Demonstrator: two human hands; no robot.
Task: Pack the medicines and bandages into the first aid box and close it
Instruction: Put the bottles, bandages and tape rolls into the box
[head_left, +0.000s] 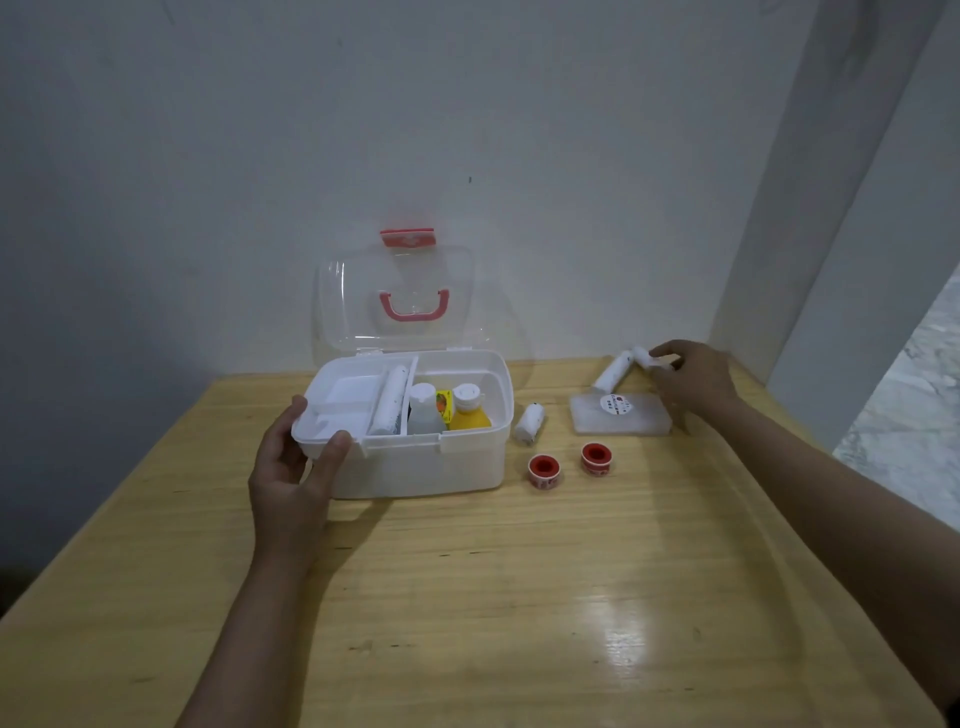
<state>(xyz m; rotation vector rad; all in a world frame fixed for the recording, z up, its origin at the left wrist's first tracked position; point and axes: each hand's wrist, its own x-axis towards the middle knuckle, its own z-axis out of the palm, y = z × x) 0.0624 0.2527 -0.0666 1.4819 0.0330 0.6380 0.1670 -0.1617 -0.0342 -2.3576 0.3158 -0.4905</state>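
The white first aid box (441, 467) stands open on the wooden table, its clear lid (395, 296) with a pink handle upright. Inside are a white tray with a bandage roll (388, 402), a clear bottle (423, 413), a small yellow packet and a yellow bottle (469, 410). My left hand (293, 467) grips the box's front left corner. My right hand (691, 382) is closed on a white bandage roll (644, 357). Another roll (613, 371) leans on a flat clear case (618, 415). A third roll (530, 423) and two red tape spools (543, 470) (596, 458) lie right of the box.
The table (493, 597) stands against a grey wall, with a white pillar (810, 208) at the back right corner. A marble floor (914, 405) shows beyond the table's right edge.
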